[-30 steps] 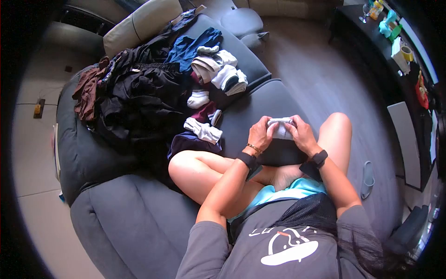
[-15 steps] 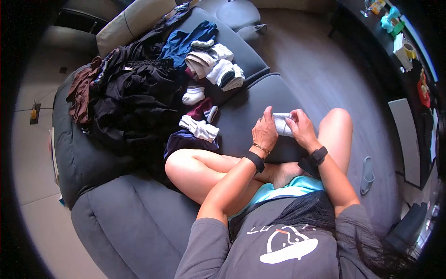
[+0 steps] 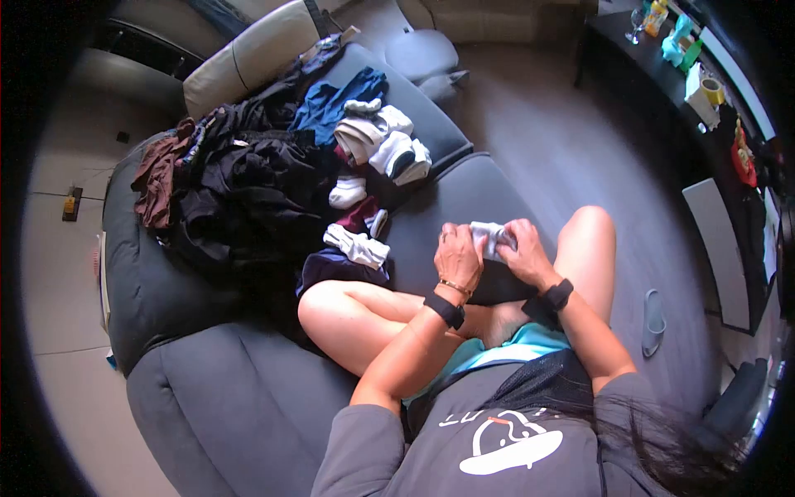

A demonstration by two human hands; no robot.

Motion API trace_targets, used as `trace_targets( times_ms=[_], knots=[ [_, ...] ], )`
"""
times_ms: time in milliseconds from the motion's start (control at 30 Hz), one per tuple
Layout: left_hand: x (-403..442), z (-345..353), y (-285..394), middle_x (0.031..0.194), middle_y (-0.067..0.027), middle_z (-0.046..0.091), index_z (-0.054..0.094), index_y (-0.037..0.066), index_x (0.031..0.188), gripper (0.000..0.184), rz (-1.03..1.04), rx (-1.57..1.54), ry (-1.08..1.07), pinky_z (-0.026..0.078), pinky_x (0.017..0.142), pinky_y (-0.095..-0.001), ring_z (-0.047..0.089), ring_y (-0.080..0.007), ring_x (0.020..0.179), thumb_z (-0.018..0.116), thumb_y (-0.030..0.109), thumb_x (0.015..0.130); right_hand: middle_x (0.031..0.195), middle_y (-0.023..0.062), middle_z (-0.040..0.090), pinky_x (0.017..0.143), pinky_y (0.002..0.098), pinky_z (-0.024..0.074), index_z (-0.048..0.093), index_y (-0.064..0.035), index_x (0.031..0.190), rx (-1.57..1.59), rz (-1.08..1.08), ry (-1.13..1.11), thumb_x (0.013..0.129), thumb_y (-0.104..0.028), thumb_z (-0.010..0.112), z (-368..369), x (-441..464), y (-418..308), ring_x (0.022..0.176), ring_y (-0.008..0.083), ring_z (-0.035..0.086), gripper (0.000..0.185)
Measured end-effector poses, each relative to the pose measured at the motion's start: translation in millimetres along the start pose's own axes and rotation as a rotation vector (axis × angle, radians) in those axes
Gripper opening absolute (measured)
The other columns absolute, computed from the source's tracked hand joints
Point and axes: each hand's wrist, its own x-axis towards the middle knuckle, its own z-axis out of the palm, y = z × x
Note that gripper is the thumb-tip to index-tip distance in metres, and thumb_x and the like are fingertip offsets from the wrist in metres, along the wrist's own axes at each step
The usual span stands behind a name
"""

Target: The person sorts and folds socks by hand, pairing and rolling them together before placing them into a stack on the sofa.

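A small white sock is bunched between my two hands, above the grey sofa seat in front of my crossed legs. My left hand grips its left side, with the back of the hand towards the camera. Fingers of my right hand are pinched on its right side. To the left of my hands, a white sock bundle lies on dark blue cloth. Another white sock sits behind it, beside maroon cloth. Farther back are several folded white socks.
A large heap of black clothes covers the sofa's left part, with a brown garment and a blue one around it. A slipper lies on the floor at right, near a dark table holding small items.
The white sock was flatter and stretched between my hands; now it is more bunched. Both hands have shifted slightly left and down in view, and my left hand's fingers have curled over.
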Motion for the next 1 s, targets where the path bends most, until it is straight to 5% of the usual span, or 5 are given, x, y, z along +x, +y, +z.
trace_targets(
  times_ms=[233, 333, 533, 733, 1000],
  knots=[
    [7.6, -4.1, -19.8, 0.079, -0.0175, 0.064, 0.061, 0.001, 0.088, 0.020, -0.013, -0.363, 0.032, 0.048, 0.065, -0.0399, 0.062, -0.0336, 0.071, 0.053, 0.020, 0.089, 0.087, 0.0157, 0.061, 0.075, 0.0340, 0.0472, 0.050, -0.0019, 0.102, 0.302, 0.058, -0.017, 0.084, -0.007, 0.058, -19.7, -3.8, -35.8, 0.083, 0.0232, 0.060, 0.020],
    [11.2, -4.8, -17.8, 0.076, -0.0138, 0.064, 0.060, 0.002, 0.090, 0.020, -0.048, -0.394, 0.069, 0.049, 0.062, -0.0373, 0.063, -0.0283, 0.067, 0.050, 0.019, 0.092, 0.088, 0.0217, 0.062, 0.075, 0.0383, 0.0489, 0.049, -0.0010, 0.102, 0.299, -0.025, 0.030, 0.084, -0.005, 0.055, -27.1, -2.3, -43.2, 0.086, 0.0348, 0.063, 0.020],
    [20.0, -21.8, -21.7, 0.082, 0.0000, 0.059, 0.054, 0.007, 0.097, 0.019, -0.560, -1.726, -0.177, 0.045, 0.058, -0.0221, 0.056, -0.0080, 0.067, 0.044, 0.023, 0.097, 0.086, 0.0094, 0.063, 0.075, 0.0282, 0.0478, 0.053, -0.0010, 0.103, 0.479, 0.037, 0.061, 0.085, 0.000, 0.056, -20.9, -1.8, -36.1, 0.083, 0.0139, 0.059, 0.019],
    [35.1, -17.8, -2.3, 0.069, -0.0112, 0.051, 0.049, 0.000, 0.088, 0.024, -0.136, -0.698, 0.354, 0.043, 0.059, -0.0351, 0.050, -0.0211, 0.063, 0.041, 0.021, 0.097, 0.099, 0.0028, 0.061, 0.082, 0.0213, 0.0461, 0.052, 0.0009, 0.107, 0.967, 0.071, -0.144, 0.089, 0.000, 0.053, -38.3, -6.8, -66.7, 0.089, 0.0078, 0.057, 0.018],
    [20.3, -33.9, 12.0, 0.078, 0.0018, 0.050, 0.049, 0.004, 0.093, 0.021, -0.149, -1.067, 0.228, 0.039, 0.057, -0.0185, 0.042, -0.0043, 0.064, 0.063, 0.020, 0.089, 0.100, 0.0052, 0.062, 0.079, 0.0217, 0.0483, 0.051, 0.0007, 0.111, 1.037, 0.235, 0.087, 0.091, -0.007, 0.057, -20.1, -0.2, -64.5, 0.088, 0.0090, 0.059, 0.022]
  ],
)
